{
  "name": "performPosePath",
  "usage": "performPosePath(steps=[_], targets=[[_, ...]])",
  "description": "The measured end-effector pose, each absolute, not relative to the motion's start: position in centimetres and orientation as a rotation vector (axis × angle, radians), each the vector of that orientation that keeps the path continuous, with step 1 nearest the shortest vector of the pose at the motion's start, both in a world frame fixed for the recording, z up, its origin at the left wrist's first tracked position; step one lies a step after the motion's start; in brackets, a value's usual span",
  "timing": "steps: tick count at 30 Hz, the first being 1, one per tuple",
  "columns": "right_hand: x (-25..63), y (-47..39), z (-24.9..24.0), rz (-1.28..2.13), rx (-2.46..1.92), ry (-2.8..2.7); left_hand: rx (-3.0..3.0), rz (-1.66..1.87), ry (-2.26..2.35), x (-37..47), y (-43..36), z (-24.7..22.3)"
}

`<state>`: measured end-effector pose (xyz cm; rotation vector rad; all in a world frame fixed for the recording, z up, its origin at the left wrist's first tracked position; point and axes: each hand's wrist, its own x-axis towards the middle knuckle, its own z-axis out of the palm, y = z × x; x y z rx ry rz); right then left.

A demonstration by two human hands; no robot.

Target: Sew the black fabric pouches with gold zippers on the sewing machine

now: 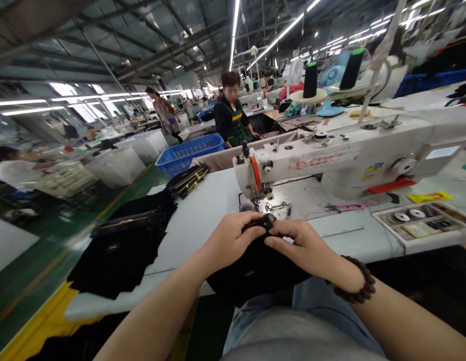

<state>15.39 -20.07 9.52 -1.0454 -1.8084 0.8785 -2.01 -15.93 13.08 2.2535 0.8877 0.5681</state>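
A black fabric piece (255,271) hangs over the table's front edge toward my lap, its upper edge pinched in both hands. My left hand (236,233) is closed on it, thumb on top. From the other side my right hand (295,240) grips the same edge, thumb and fingers pressed together. Between the fingertips a small, shiny black part (267,222) shows; its exact kind I cannot tell. Just beyond my fingers are the needle area and metal plate of a white sewing machine (330,155).
Stacked black pieces with gold zippers (124,250) lie on the left of the table. At the right are a parts tray (424,225), pink-handled thread snips (349,207) and a yellow packet (430,196). Behind stand a blue basket (191,153) and a seated person (233,113).
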Motion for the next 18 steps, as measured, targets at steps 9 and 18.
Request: performPosePath(steps=[9, 18], targets=[[15.4, -19.8, 9.7, 0.867, -1.086, -1.900, 2.004, 0.547, 0.943, -2.9, -15.5, 13.0], [15.1, -19.6, 10.0, 0.919, -1.003, -1.926, 1.802, 0.215, 0.740, -4.4, -14.0, 13.1]])
